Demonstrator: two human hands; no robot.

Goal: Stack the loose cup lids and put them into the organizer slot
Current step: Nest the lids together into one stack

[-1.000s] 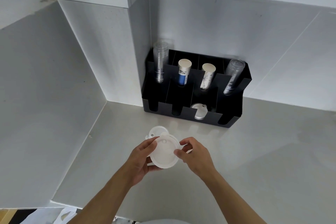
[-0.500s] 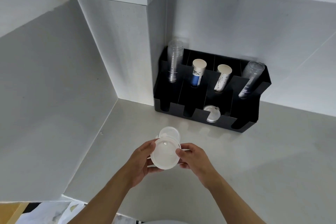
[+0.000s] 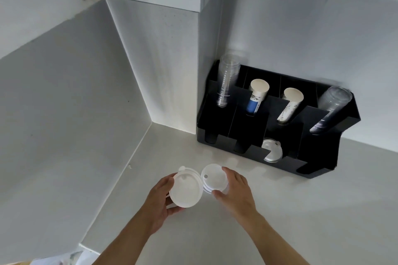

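My left hand [image 3: 159, 198] holds a white cup lid [image 3: 186, 190] by its rim, tilted toward me; a further lid edge shows behind it. My right hand [image 3: 235, 189] curls around a second white lid [image 3: 214, 176] that tops a small pile on the counter. The black organizer [image 3: 256, 150] stands against the wall at the right. One of its front slots holds lids [image 3: 271, 150].
In the organizer's rear compartments stand clear cup stacks [image 3: 227, 79] [image 3: 332, 105] and paper cup stacks [image 3: 257, 94] [image 3: 290, 105]. A white wall column [image 3: 163, 60] meets the grey counter [image 3: 323, 211] to the left of the organizer. The counter's near-left edge lies below my left arm.
My hands have parted. The right hand left the lid that both held and went to the pile on the counter. The view has swung left, so the organizer sits further right.
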